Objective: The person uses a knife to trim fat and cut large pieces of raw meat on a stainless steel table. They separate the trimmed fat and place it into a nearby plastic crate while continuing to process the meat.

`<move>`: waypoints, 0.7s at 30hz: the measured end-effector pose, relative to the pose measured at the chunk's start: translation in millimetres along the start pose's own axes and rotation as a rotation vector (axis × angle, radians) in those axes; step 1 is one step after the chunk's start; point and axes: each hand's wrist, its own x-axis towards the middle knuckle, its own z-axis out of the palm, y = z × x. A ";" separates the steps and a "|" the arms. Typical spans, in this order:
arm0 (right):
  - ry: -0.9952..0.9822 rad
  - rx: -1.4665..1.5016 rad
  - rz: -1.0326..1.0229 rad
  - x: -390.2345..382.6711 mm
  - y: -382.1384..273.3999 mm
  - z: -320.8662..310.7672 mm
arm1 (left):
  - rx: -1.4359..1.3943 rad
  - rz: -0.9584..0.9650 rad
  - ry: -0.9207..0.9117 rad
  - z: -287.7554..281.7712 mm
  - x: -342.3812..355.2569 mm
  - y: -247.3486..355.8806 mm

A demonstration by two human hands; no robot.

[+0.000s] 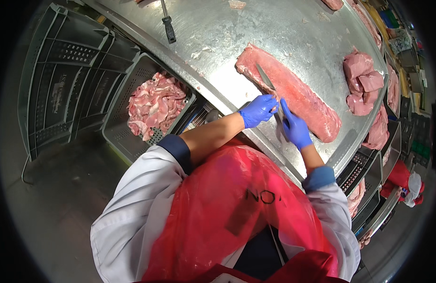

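A long slab of pale pink meat (293, 92), likely a loin, lies slanted across the steel table. Over it rests a knife (265, 77), its blade pointing away and to the left. My right hand (296, 129), in a blue glove, is closed on the knife, with its index finger stretched forward; the handle is mostly hidden. At the slab's near edge, my left hand (258, 112), also gloved in blue, has its fingers pinched together close to the blade's base. What it pinches is too small to make out.
Left of the table stands a grey crate (123, 134) of meat trimmings (156, 104). A black-handled sharpening steel (169, 30) lies on the steel table (213, 35) at its far left. Meat chunks (362, 82) sit near the right edge. More crates (369, 172) stand beyond.
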 end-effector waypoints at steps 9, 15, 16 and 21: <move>-0.026 0.340 0.168 -4.3 -18.4 9.5 | 0.121 0.368 -0.115 22.6 10.5 38.0; 0.184 0.384 -0.028 47.9 78.3 102.8 | -0.199 0.324 -0.137 70.3 34.6 50.0; 0.136 0.406 -0.021 53.4 61.7 97.3 | -0.255 0.346 -0.161 64.1 34.7 63.1; -0.097 0.767 0.211 41.7 19.2 78.8 | -0.206 0.317 -0.175 78.3 19.4 92.9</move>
